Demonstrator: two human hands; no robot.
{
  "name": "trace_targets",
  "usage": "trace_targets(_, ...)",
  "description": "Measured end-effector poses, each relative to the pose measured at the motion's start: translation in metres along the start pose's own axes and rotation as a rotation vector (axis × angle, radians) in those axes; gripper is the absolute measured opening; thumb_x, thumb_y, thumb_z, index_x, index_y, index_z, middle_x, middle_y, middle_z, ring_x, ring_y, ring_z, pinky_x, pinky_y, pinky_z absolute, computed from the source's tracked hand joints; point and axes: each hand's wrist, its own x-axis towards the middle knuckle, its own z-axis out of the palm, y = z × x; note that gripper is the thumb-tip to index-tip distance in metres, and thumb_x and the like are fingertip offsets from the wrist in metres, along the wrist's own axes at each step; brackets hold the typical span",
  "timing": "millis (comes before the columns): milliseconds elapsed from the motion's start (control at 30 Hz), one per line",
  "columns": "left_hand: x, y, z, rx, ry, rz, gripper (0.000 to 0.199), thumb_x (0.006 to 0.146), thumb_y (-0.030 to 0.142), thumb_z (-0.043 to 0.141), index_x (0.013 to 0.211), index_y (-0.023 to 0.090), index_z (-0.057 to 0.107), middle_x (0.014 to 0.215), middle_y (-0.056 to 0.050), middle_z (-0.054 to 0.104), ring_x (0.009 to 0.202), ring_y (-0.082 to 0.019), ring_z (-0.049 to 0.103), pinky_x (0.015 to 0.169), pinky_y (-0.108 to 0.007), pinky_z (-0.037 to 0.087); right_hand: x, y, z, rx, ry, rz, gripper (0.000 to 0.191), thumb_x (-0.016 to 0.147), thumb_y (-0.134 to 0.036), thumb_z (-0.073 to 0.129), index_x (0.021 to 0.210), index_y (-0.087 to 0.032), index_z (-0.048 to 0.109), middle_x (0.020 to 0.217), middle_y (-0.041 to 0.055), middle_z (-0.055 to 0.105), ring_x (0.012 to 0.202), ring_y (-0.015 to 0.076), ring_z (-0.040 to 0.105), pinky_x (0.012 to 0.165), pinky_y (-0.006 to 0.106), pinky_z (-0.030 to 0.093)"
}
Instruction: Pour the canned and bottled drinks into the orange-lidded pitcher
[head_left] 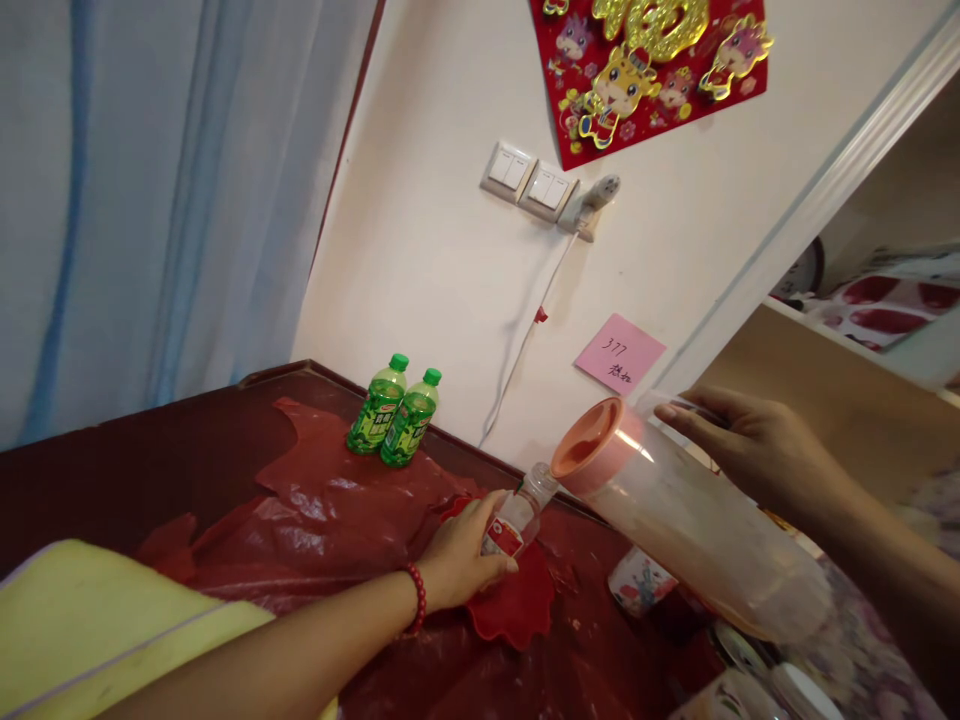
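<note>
My left hand (466,552), with a red bead bracelet at the wrist, is wrapped round a small clear bottle (517,518) with a red and white label. The bottle has no cap and stands over a red scalloped dish (516,600). My right hand (739,435) grips the handle side of a large translucent pitcher (690,520) with an orange rim. The pitcher is tilted, its mouth down to the left, close beside the bottle's open neck. Whether liquid is flowing between them cannot be made out.
Two green bottles (397,410) stand by the wall on red plastic film (352,510). A patterned can (637,580) and several jars are below the pitcher. A white cord (517,365) hangs from a socket. Yellow cloth (112,640) lies at the lower left.
</note>
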Motion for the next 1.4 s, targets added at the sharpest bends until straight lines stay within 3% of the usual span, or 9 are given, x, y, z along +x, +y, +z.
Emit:
trace_targets(267, 0.0, 0.001, 0.0, -0.003, -0.001, 0.003, 0.085, 0.072, 0.024, 0.071, 0.152, 0.026, 0.042, 0.151, -0.008, 0.055, 0.135, -0.03, 0.054, 0.113, -0.04, 0.043, 0.003, 0.004, 0.001, -0.019, -0.005, -0.002, 0.075, 0.072, -0.092, 0.056, 0.1, -0.025, 0.073, 0.064, -0.0001, 0.058, 0.051, 0.0132, 0.042, 0.046, 0.025, 0.032)
trace_targets(633, 0.001, 0.0, 0.001, -0.004, 0.012, 0.002, 0.083, 0.072, 0.023, 0.073, 0.15, 0.025, 0.044, 0.152, -0.009, 0.055, 0.137, -0.029, 0.053, 0.116, -0.039, 0.039, 0.007, 0.0, 0.003, -0.041, -0.026, -0.05, 0.067, 0.078, -0.085, 0.056, 0.099, -0.024, 0.073, 0.076, 0.0007, 0.065, 0.066, 0.0187, 0.055, 0.058, 0.03, 0.04)
trace_targets(1000, 0.004, -0.007, 0.003, -0.077, 0.017, 0.033, 0.084, 0.069, 0.02, 0.069, 0.149, 0.022, 0.045, 0.152, -0.01, 0.054, 0.137, -0.029, 0.052, 0.118, -0.039, 0.037, 0.005, -0.003, 0.007, 0.056, -0.022, -0.072, 0.058, 0.08, -0.077, 0.058, 0.089, -0.022, 0.072, 0.065, -0.0004, 0.057, 0.059, 0.0162, 0.048, 0.054, 0.028, 0.035)
trace_targets(1233, 0.012, -0.024, 0.006, -0.154, 0.034, 0.1, 0.084, 0.07, 0.022, 0.066, 0.151, 0.022, 0.044, 0.15, -0.012, 0.057, 0.137, -0.031, 0.053, 0.115, -0.041, 0.041, -0.015, 0.019, 0.03, 0.252, 0.171, -0.052, 0.058, 0.079, -0.076, 0.059, 0.071, -0.019, 0.061, 0.062, -0.0016, 0.05, 0.061, 0.0148, 0.045, 0.056, 0.028, 0.031)
trace_targets(1400, 0.02, -0.032, 0.006, -0.167, 0.083, 0.119, 0.08, 0.075, 0.03, 0.069, 0.151, 0.021, 0.045, 0.145, -0.013, 0.062, 0.131, -0.033, 0.059, 0.11, -0.043, 0.048, -0.054, 0.058, 0.063, 0.49, 0.335, 0.062, 0.053, 0.092, -0.07, 0.057, 0.084, -0.017, 0.06, 0.072, -0.0024, 0.053, 0.064, 0.0128, 0.051, 0.063, 0.027, 0.043)
